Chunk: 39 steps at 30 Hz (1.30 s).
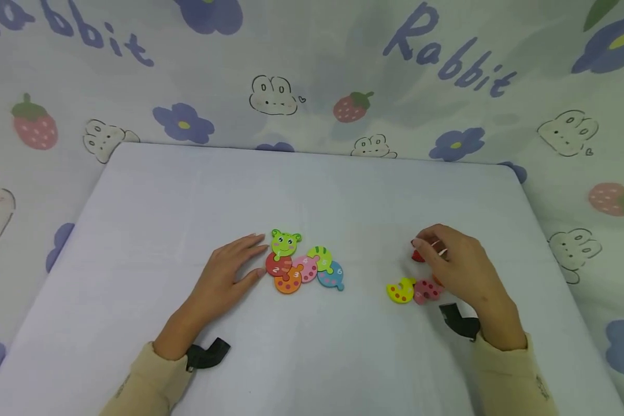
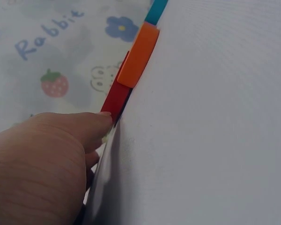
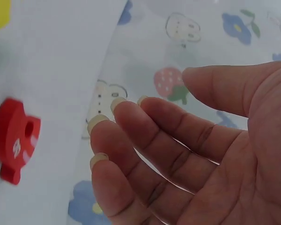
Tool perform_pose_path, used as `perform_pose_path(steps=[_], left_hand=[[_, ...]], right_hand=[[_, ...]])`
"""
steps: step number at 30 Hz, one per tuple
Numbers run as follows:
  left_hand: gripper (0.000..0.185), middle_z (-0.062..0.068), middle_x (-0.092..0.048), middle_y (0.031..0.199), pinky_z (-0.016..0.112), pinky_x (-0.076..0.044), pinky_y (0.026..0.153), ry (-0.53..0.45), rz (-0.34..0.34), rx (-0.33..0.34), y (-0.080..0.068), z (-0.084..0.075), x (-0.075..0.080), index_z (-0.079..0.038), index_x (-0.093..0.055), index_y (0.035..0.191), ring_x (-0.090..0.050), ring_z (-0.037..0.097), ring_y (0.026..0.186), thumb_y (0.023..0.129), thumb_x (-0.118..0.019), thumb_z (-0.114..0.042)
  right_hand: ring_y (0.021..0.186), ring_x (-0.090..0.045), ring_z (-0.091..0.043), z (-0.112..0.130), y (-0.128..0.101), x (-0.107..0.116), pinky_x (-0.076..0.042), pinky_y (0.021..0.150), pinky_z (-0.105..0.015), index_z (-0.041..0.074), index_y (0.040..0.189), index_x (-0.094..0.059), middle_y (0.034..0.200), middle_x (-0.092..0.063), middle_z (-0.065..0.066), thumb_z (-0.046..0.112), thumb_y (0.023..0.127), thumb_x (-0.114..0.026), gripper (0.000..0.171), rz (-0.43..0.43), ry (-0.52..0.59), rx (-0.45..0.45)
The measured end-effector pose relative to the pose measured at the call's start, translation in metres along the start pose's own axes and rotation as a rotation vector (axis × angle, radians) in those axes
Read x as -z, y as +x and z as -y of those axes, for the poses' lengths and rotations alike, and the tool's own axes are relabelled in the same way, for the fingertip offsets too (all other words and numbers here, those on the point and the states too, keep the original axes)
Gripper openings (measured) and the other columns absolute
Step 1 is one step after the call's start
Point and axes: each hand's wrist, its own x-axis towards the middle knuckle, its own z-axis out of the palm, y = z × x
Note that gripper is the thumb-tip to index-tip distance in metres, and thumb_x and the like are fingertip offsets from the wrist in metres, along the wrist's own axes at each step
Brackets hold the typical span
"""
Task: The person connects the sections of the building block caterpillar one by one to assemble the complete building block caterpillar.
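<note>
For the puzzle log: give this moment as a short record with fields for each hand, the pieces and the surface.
left hand: left hand lies flat, fingertips touching the joined caterpillar at its red piece
right hand: right hand open, reaching over the loose red piece, no grip on it
loose pieces: yellow piece and pink piece lie side by side near the right hand
surface: white table, printed rabbit cloth behind

Red flat wooden puzzle piece, rounded with a hole and pale spots, is seen lying right of frame centre. Joined caterpillar of coloured numbered wooden discs, topped by a green smiling head, is laid flat at centre.
</note>
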Motion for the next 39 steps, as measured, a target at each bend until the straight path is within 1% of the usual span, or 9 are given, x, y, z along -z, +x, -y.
perform_pose_path(steps=[6,9,12,17,21,24,29,33,39], left_hand=[[0.055,0.004,-0.048,0.160,0.061,-0.029,0.117,-0.003,0.010,0.011,0.000,-0.001,-0.003,-0.013,-0.060,0.148,-0.039,0.028,0.150,0.097,-0.077,-0.025],[0.055,0.004,-0.049,0.159,0.062,-0.029,0.117,-0.002,0.008,0.016,-0.001,-0.001,-0.002,-0.012,-0.060,0.148,-0.040,0.030,0.149,0.097,-0.077,-0.024],[0.055,0.005,-0.050,0.159,0.062,-0.029,0.116,0.000,0.004,0.020,-0.001,-0.001,-0.001,-0.012,-0.060,0.148,-0.040,0.030,0.149,0.097,-0.077,-0.023],[0.055,0.005,-0.050,0.159,0.062,-0.030,0.116,0.001,-0.003,0.021,-0.002,0.000,-0.001,-0.011,-0.060,0.148,-0.040,0.031,0.149,0.097,-0.077,-0.022],[0.055,0.006,-0.050,0.159,0.063,-0.030,0.116,0.003,-0.005,0.015,-0.002,0.001,-0.002,-0.010,-0.060,0.148,-0.041,0.031,0.149,0.096,-0.077,-0.021],[0.055,0.006,-0.050,0.158,0.063,-0.030,0.116,0.003,-0.003,0.009,-0.002,0.002,-0.003,-0.010,-0.060,0.148,-0.041,0.031,0.148,0.096,-0.077,-0.021],[0.056,0.006,-0.050,0.159,0.062,-0.030,0.117,0.008,0.005,0.005,0.000,0.002,-0.005,-0.011,-0.059,0.148,-0.041,0.031,0.149,0.096,-0.078,-0.022],[0.057,0.006,-0.050,0.159,0.062,-0.030,0.116,0.016,0.004,0.004,0.000,0.002,-0.005,-0.011,-0.059,0.148,-0.041,0.031,0.148,0.096,-0.078,-0.022],[0.057,0.006,-0.050,0.159,0.064,-0.031,0.116,0.017,-0.008,-0.004,0.002,0.002,-0.002,-0.011,-0.059,0.148,-0.041,0.031,0.148,0.095,-0.078,-0.020]], right_hand=[[0.084,-0.065,-0.019,-0.012,-0.014,0.005,-0.056,0.067,-0.028,0.011,0.114,-0.070,0.095,-0.072,0.001,0.023,0.103,-0.069,0.017,-0.014,-0.009,-0.012],[0.081,-0.063,-0.016,-0.018,-0.020,-0.007,-0.056,0.066,-0.027,0.011,0.111,-0.070,0.094,-0.070,0.003,0.018,0.100,-0.073,0.014,0.000,-0.006,0.029],[0.080,-0.060,-0.012,-0.023,-0.023,-0.024,-0.055,0.068,-0.027,0.011,0.109,-0.071,0.091,-0.067,0.007,0.017,0.095,-0.079,0.017,0.055,-0.005,0.087],[0.082,-0.050,-0.010,-0.027,-0.024,-0.048,-0.047,0.071,-0.028,0.013,0.109,-0.071,0.087,-0.055,0.009,0.032,0.086,-0.088,0.034,0.156,-0.073,0.128],[0.088,-0.048,-0.013,-0.024,-0.026,-0.056,-0.048,0.073,-0.033,0.014,0.114,-0.071,0.094,-0.054,0.007,0.047,0.079,-0.091,0.052,0.182,-0.164,0.113],[0.094,-0.050,-0.017,-0.024,-0.027,-0.058,-0.051,0.077,-0.036,0.011,0.117,-0.069,0.102,-0.058,0.002,0.048,0.077,-0.093,0.059,0.184,-0.197,0.105],[0.110,-0.052,-0.027,-0.032,-0.027,-0.057,-0.055,0.087,-0.046,0.008,0.120,-0.065,0.116,-0.059,-0.008,0.046,0.074,-0.095,0.067,0.156,-0.201,0.034],[0.115,-0.052,-0.032,-0.037,-0.026,-0.051,-0.055,0.090,-0.054,0.007,0.125,-0.062,0.120,-0.058,-0.012,0.049,0.075,-0.094,0.073,0.175,-0.195,0.000],[0.111,-0.054,-0.029,-0.041,-0.025,-0.041,-0.055,0.087,-0.051,0.009,0.130,-0.062,0.118,-0.061,-0.007,0.056,0.078,-0.089,0.075,0.234,-0.173,-0.022]])
